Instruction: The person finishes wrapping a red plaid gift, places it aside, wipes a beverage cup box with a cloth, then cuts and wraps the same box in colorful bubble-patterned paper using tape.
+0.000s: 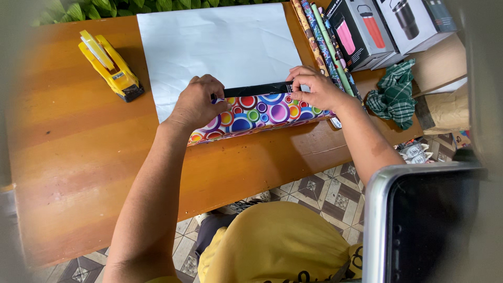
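Observation:
A sheet of wrapping paper lies on the wooden table (73, 157), its white back (220, 47) facing up. Its near edge is folded up over a black box (257, 89), showing a print of colourful circles (262, 112). My left hand (196, 102) presses the folded paper against the box's left end. My right hand (314, 86) pinches the paper's edge at the box's right end. Only a thin black strip of the box shows above the fold.
A yellow tape dispenser (110, 65) stands at the table's far left. Rolls of patterned wrapping paper (325, 42) lie right of the sheet, with boxed tumblers (377, 26), a green checked cloth (395, 94) and a brown paper bag (445, 110) beyond. A dark screen (429, 220) fills the lower right.

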